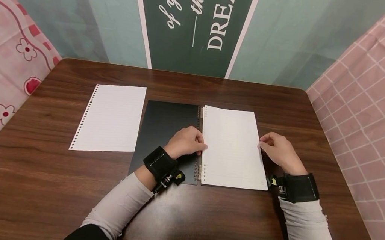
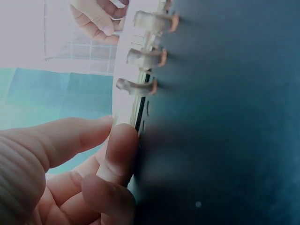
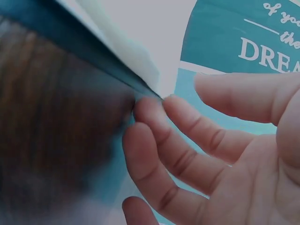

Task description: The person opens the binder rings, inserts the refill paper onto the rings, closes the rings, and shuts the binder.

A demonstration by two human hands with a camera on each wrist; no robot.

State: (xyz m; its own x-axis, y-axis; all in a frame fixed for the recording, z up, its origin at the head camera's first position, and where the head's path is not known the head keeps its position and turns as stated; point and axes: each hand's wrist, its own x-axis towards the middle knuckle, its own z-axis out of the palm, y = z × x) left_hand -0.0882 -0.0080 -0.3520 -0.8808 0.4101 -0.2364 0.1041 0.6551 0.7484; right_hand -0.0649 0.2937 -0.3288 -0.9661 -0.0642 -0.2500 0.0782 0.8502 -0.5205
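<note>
A black ring-bound notebook (image 1: 173, 122) lies spread on the table, with lined white sheets (image 1: 232, 149) on its right side. At the sheets' holed left edge, my left hand (image 1: 188, 141) pinches them between thumb and fingers. The left wrist view shows its fingertips (image 2: 123, 145) close below several metal rings (image 2: 152, 57). My right hand (image 1: 279, 151) is at the right edge of the sheets. In the right wrist view its fingertips (image 3: 149, 110) touch that edge from the side, while its thumb (image 3: 234, 96) stands apart from the paper.
One loose lined sheet (image 1: 111, 119) with a row of punched holes lies to the left, reaching close to the black cover. The brown wooden table (image 1: 54, 188) meets a green lettered backdrop (image 1: 192, 41) behind, with pink patterned cloth (image 1: 372, 123) at both sides.
</note>
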